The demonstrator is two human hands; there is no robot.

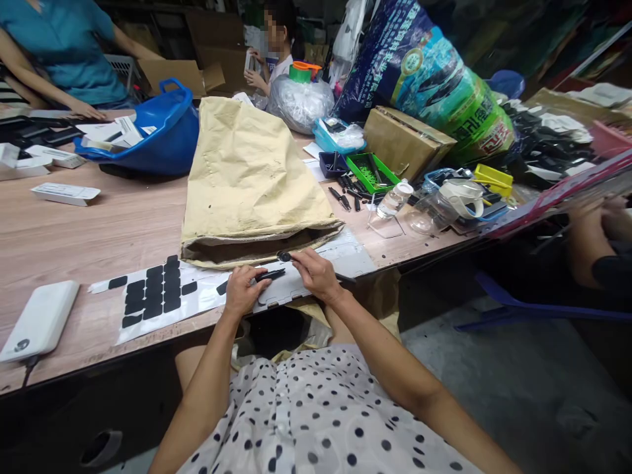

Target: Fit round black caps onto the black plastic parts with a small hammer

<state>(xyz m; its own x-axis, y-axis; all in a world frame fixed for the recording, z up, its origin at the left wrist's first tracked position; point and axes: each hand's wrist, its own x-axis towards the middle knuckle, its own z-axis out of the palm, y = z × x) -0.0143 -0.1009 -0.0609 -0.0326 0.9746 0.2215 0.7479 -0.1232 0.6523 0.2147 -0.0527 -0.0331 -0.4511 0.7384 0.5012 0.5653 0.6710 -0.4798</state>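
Observation:
My left hand [243, 288] is closed round a slim black part [270, 274] at the near edge of the wooden table [113, 230]. My right hand [313, 272] pinches a small round black piece [284, 255] at that part's far end. Both hands rest over a grey plastic tray [286, 293]. Left of them lies a white backing sheet with several black adhesive pads [154, 291]. Just behind my hands lies a large tan paper sack [249, 178] with its open mouth toward me.
A white power bank [40, 319] lies at the near left. A blue tub [162, 131], white boxes [64, 192], a green tray [372, 172], a cardboard box [405, 139] and a big printed sack [429, 72] crowd the back. Other people work at far left, back and right.

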